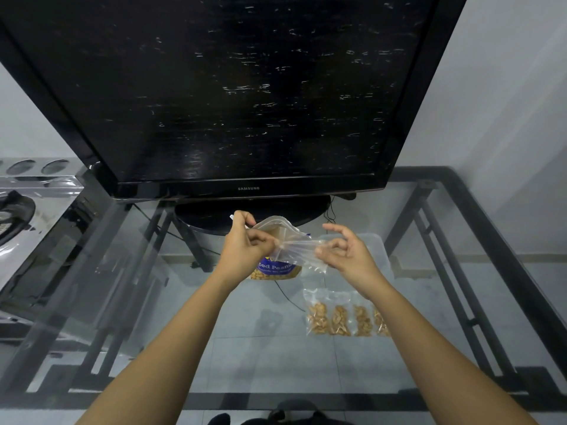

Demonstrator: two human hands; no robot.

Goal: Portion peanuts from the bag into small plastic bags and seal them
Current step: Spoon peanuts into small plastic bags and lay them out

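Note:
A blue-labelled peanut bag stands open on the glass table, just in front of the TV base. My left hand and my right hand hold an empty small clear plastic bag stretched between them above the peanut bag, each pinching one end. The left hand also seems to hold a small white object at its top; I cannot tell what it is. Several small filled bags of peanuts lie in a row on the glass, below my right hand.
A large black Samsung TV on an oval base fills the back of the table. A clear plastic container sits behind my right hand. A silver appliance stands at the left. Black table frame bars run beneath the glass.

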